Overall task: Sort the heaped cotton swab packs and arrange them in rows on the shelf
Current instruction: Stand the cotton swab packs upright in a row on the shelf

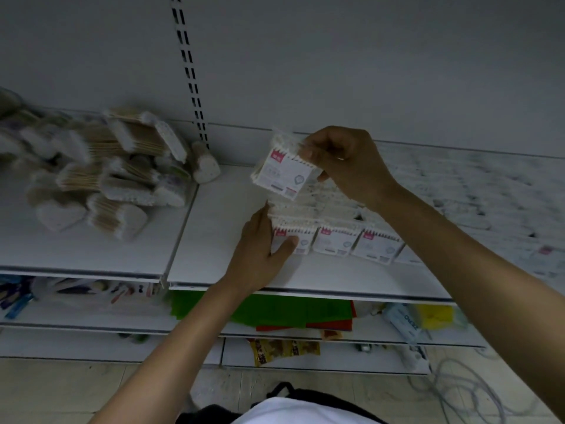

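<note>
My right hand [345,163] pinches a white swab pack with a red label [279,174] and holds it tilted above the shelf [220,209]. Below it, a row of matching white packs [336,240] stands along the shelf. My left hand [260,249] rests against the leftmost pack of that row, thumb on its front and fingers straight. More white packs [477,191] lie heaped to the right. On the left shelf panel sits a heap of heart-shaped packs of wooden swabs [104,172].
A slotted upright [189,71] runs down the back wall between the two shelf panels. Lower shelves hold green and red sheets [275,310], snack bags [284,348] and other goods. Loose cable [467,393] lies on the floor at the right.
</note>
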The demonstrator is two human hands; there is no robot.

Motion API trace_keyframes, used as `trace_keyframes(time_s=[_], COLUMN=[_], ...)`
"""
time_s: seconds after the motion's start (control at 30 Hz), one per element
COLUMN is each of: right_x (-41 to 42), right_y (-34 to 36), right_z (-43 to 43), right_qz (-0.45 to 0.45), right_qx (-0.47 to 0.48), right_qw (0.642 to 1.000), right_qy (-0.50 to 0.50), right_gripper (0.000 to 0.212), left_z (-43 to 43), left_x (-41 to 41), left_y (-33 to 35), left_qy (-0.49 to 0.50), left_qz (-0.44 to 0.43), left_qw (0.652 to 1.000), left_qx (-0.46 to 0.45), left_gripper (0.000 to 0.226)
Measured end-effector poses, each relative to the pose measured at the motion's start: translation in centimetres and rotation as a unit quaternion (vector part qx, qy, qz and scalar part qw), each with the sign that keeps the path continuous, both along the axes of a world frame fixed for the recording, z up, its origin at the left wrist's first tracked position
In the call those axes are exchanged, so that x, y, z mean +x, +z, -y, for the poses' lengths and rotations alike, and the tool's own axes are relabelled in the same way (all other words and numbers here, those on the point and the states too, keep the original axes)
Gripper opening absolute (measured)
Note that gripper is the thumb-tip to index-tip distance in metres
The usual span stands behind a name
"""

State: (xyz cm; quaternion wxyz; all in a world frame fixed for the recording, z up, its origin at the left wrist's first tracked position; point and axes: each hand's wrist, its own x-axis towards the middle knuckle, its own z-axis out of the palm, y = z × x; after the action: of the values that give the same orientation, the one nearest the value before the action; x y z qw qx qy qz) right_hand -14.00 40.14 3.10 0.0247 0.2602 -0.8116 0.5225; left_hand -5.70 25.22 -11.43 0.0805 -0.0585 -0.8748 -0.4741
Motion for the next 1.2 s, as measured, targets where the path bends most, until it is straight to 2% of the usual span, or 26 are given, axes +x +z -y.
trace_keyframes(time_s=[0.13,0.27,0.37,0.43,0.5,0.6,0.67,0.73,0.8,0.9,1.0,1.1,1.2], right_x=[0.5,1.4,2.4,2.8,2.5,0.4,-2.2,-5.2,-8.1,-10.9,-11.5,-11.1,-11.0], right_y=[0.1,0.0,0.1,-0.1,-0.2,0.4,0.7,0.8,0.0,-2.3,-3.8,-4.0,-3.5], right_z=[-0.8,-2.3,-3.3,-3.4,-2.8,-0.1,2.4,5.0,7.1,8.9,9.8,10.5,10.3], right_qz=[0.006,0.010,0.022,0.032,0.034,0.038,-0.025,-0.104,-0.127,-0.162,-0.192,-0.227,-0.267], right_qx=[0.017,0.018,0.103,0.123,0.103,0.049,0.082,0.146,0.202,0.360,0.461,0.509,0.505], right_qw=[1.000,0.999,0.991,0.987,0.990,0.997,0.996,0.984,0.971,0.917,0.865,0.829,0.821], right_qy=[0.021,0.026,0.085,0.103,0.092,0.046,0.014,-0.011,-0.022,-0.052,-0.053,-0.036,-0.003], right_gripper=[0.007,0.012,0.015,0.020,0.018,0.012,0.008,0.007,0.011,0.022,0.022,0.018,0.022], left_z=[-0.2,-0.8,0.0,0.8,1.2,1.0,0.7,0.5,0.4,0.2,0.2,0.4,0.4], left_x=[0.4,0.6,0.1,-0.2,-0.1,0.4,0.5,0.3,0.3,0.6,0.4,0.5,0.9], left_y=[-0.5,0.0,-0.5,-0.7,-0.3,0.1,0.0,-0.3,-0.5,-0.5,-0.7,-0.3,0.8], left_qy=[0.019,0.030,0.006,-0.013,-0.012,0.007,0.009,0.014,0.020,0.026,0.023,0.019,0.020], left_qz=[-0.001,0.015,0.037,0.049,0.056,0.017,0.018,0.004,-0.006,-0.008,0.000,0.028,0.059], left_qw=[0.999,0.999,0.999,0.998,0.998,1.000,1.000,1.000,0.999,0.997,0.997,0.999,0.998], left_qx=[0.038,-0.003,0.017,0.035,0.035,-0.010,-0.009,-0.028,-0.049,-0.072,-0.071,-0.030,0.016], left_gripper=[0.072,0.069,0.076,0.084,0.089,0.088,0.093,0.087,0.082,0.078,0.076,0.085,0.094])
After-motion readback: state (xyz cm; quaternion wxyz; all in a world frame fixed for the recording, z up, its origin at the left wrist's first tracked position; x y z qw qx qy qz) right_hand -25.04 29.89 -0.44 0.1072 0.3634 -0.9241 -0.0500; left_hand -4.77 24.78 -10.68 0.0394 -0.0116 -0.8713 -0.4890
